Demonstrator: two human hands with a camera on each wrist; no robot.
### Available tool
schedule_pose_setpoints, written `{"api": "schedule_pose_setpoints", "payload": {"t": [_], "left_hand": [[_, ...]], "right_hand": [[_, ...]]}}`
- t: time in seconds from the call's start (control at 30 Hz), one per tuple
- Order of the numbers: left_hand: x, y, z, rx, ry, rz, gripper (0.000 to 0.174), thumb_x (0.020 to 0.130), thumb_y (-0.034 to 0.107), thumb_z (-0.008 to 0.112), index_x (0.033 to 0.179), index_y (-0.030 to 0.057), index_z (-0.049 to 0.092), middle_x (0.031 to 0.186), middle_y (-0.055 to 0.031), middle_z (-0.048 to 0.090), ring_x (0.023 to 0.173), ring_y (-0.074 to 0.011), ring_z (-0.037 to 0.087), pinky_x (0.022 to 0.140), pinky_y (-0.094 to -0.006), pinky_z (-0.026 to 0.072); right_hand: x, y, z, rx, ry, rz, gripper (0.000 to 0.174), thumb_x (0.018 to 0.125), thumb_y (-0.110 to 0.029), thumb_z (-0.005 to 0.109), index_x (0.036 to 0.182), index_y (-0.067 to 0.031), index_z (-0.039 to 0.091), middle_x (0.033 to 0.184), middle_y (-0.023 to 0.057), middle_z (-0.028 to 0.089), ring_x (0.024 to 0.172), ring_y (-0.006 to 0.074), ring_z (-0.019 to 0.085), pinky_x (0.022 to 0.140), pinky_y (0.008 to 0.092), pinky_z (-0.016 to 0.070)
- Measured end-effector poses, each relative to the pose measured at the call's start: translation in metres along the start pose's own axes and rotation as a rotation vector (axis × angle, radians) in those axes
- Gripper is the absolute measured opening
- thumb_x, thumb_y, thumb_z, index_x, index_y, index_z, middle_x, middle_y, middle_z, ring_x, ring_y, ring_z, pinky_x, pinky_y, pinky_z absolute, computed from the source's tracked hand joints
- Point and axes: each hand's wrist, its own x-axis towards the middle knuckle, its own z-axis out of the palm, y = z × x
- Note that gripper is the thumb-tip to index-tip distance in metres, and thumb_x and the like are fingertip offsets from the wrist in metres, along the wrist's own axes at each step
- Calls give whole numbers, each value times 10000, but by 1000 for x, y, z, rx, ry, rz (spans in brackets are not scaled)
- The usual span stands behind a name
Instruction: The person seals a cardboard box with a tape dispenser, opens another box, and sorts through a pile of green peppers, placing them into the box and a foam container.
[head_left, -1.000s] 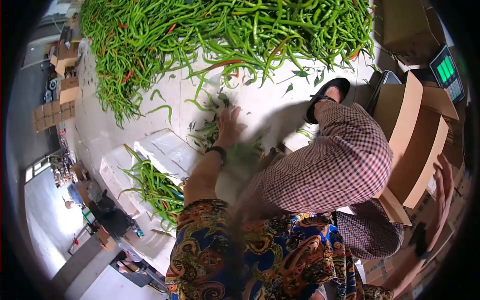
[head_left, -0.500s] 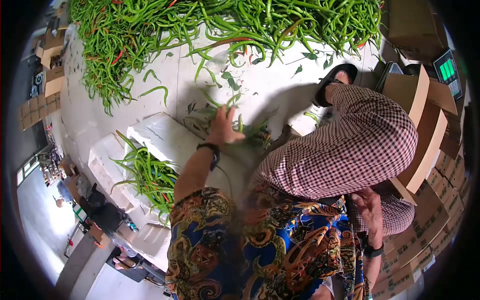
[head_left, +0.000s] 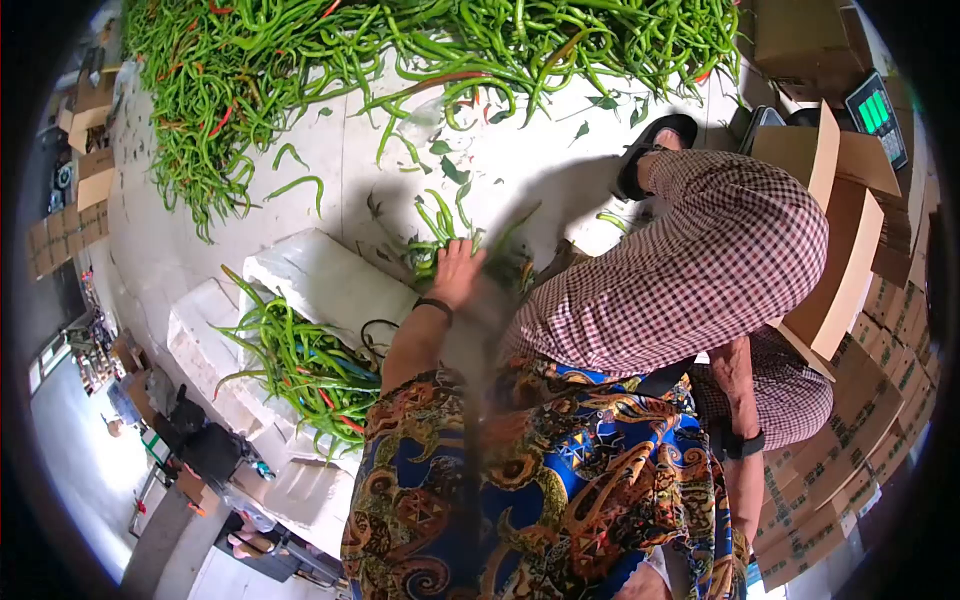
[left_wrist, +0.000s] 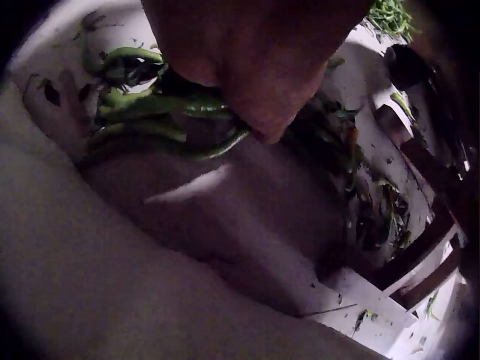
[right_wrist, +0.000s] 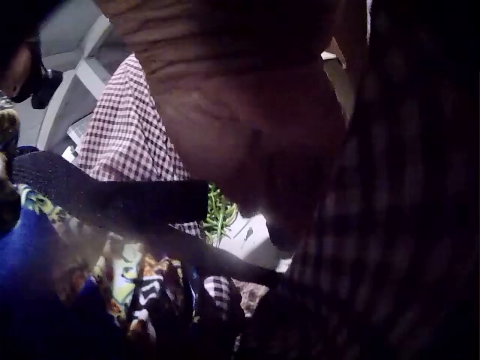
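Observation:
In the head view my left hand (head_left: 458,272) is low over a small bunch of long green chillies (head_left: 436,222) on the floor. Its fingers bend down round the bunch, and several chillies fan out beyond the fingertips. The left wrist view shows chillies (left_wrist: 161,109) running under the hand, one tip beside the thumb. My right hand (head_left: 733,368) reaches down between the checked trouser legs (head_left: 690,270); its fingers are hidden there. In the right wrist view the hand (right_wrist: 247,127) is dark, close to the checked cloth.
A large heap of chillies (head_left: 430,45) covers the floor ahead. Left of me, a white foam box (head_left: 215,335) holds more chillies, with a white lid or slab (head_left: 325,275) beside it. Cardboard boxes (head_left: 845,260) and a lit scale display (head_left: 876,118) stand to the right. Loose leaves (head_left: 452,170) are scattered about.
The left hand has moved from spread fingers over the floor scraps to bent fingers at the chillies. My right hand has come from the cardboard at the right to between the legs.

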Motion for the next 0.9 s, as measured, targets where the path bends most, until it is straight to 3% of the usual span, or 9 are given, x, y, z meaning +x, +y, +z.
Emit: {"api": "schedule_pose_setpoints", "payload": {"t": [0.1, 0.23, 0.27, 0.43, 0.5, 0.57, 0.7, 0.83, 0.9], "left_hand": [[6, -6, 9, 79, -40, 32, 458, 700, 35, 642, 1133, 140, 537, 1078, -98, 447, 1034, -296, 442, 801, -443, 407], [14, -5, -3, 185, -34, 17, 335, 745, 40, 601, 1067, 110, 535, 1046, -115, 453, 1005, -297, 473, 755, -446, 444], [13, -6, -24, 161, 15, 36, 282, 745, 31, 586, 1016, 96, 542, 990, -113, 477, 957, -296, 500, 764, -423, 452], [29, -37, -71, 116, 173, 256, 216, 715, 39, 555, 928, 76, 552, 828, -142, 532, 814, -333, 540, 670, -454, 475], [25, -37, -112, 16, 87, -37, 239, 721, 49, 591, 960, 44, 584, 895, -171, 606, 931, -306, 596, 756, -432, 502], [-1, -36, -181, -75, 275, 21, 331, 723, 79, 607, 1049, 24, 587, 968, -200, 629, 887, -324, 619, 744, -437, 503], [-87, -17, -299, -370, 259, -253, 417, 709, 97, 645, 1119, 29, 602, 833, -167, 617, 673, -262, 581, 635, -358, 482], [-210, -26, -310, -336, 180, -715, 338, 734, 92, 640, 1062, 19, 607, 741, -64, 578, 639, -154, 515, 599, -299, 443], [-273, -33, -281, -777, 196, -872, 268, 768, 128, 656, 1015, 30, 621, 699, 26, 546, 626, -94, 480, 571, -265, 412]], "right_hand": [[11, 28, 3, -48, 111, -266, 397, 776, 15, 590, 1170, 24, 536, 1161, 201, 591, 935, 288, 604, 742, 361, 472], [20, 6, -11, -347, -36, -129, 528, 873, -92, 587, 1360, -24, 395, 1352, 138, 470, 1190, 287, 507, 995, 330, 427], [24, -8, -4, -139, -69, 37, 505, 848, -95, 607, 1322, -21, 449, 1333, 144, 482, 1221, 277, 467, 1040, 350, 380], [57, 53, 20, -4, -105, 26, 501, 853, -130, 619, 1315, -32, 454, 1334, 135, 476, 1228, 279, 452, 1048, 366, 364], [64, 60, 26, 4, -98, 15, 485, 854, -135, 619, 1300, -31, 462, 1316, 134, 483, 1212, 276, 458, 1035, 366, 369], [72, 61, 31, 16, -105, -1, 469, 855, -141, 618, 1285, -30, 469, 1298, 134, 490, 1197, 273, 464, 1023, 366, 374], [87, 77, 27, 45, -92, -29, 438, 857, -153, 616, 1256, -28, 485, 1262, 133, 504, 1165, 267, 476, 999, 365, 384], [105, 86, 29, 60, -102, -52, 409, 859, -164, 615, 1226, -26, 501, 1227, 132, 518, 1134, 260, 488, 975, 365, 393], [112, 89, 29, 59, -114, -51, 395, 860, -170, 614, 1211, -25, 509, 1209, 132, 525, 1118, 257, 493, 963, 365, 398]]}}
